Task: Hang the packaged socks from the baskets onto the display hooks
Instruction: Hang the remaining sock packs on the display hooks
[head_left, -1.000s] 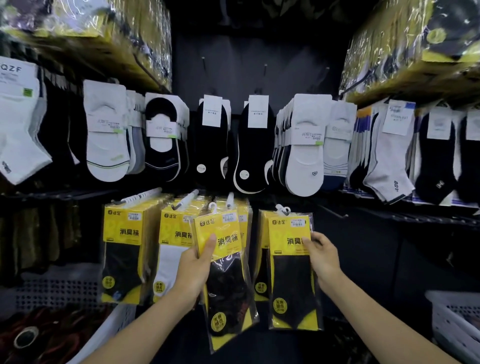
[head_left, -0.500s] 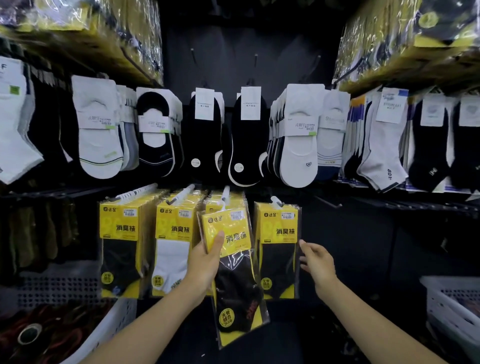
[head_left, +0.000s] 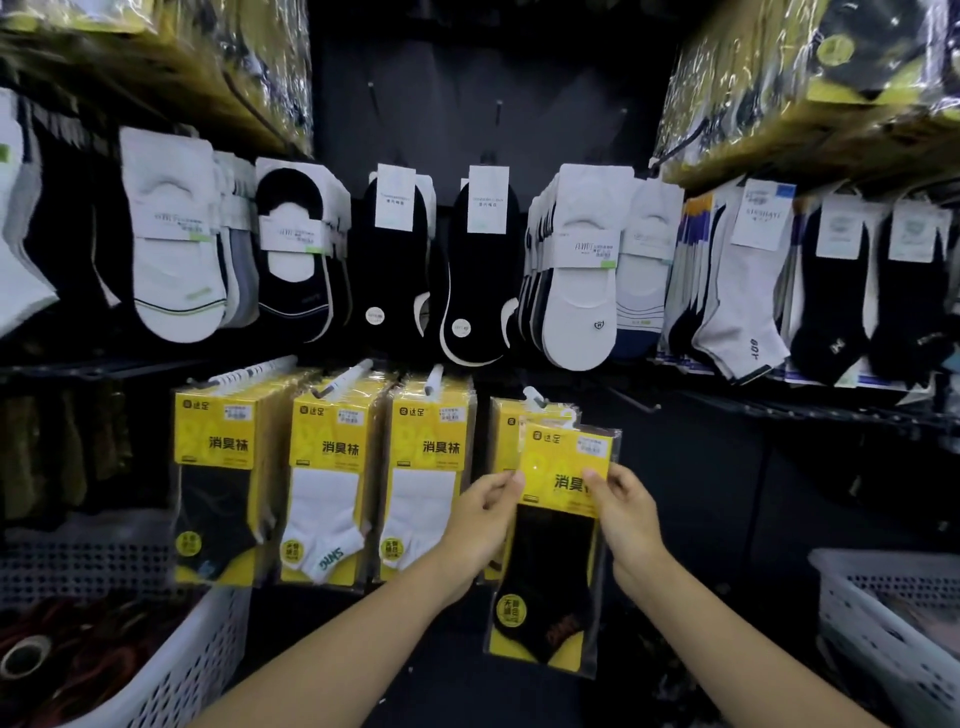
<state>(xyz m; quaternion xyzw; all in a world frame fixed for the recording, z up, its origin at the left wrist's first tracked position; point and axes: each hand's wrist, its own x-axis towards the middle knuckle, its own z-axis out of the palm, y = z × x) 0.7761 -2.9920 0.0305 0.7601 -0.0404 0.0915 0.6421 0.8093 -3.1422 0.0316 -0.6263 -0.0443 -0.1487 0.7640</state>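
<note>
A yellow pack of black socks (head_left: 558, 566) hangs in front of the lower display row, held by both hands. My left hand (head_left: 480, 522) pinches its left edge and my right hand (head_left: 626, 512) pinches its right side over the yellow card. The pack's top sits just below the rightmost white hook (head_left: 534, 396), in front of another yellow pack (head_left: 503, 441) hanging there. Three more hooks to the left carry stacks of yellow packs (head_left: 332, 483).
A white perforated basket (head_left: 187, 670) with dark items stands at the lower left. Another white basket (head_left: 883, 613) stands at the lower right. Rows of loose white and black socks (head_left: 582, 270) hang above, and wrapped stock fills the top shelves.
My left hand has carried the black-sock pack from the third hook rightward to the fourth. My right hand let go of the hanging pack and took hold of the carried one.
</note>
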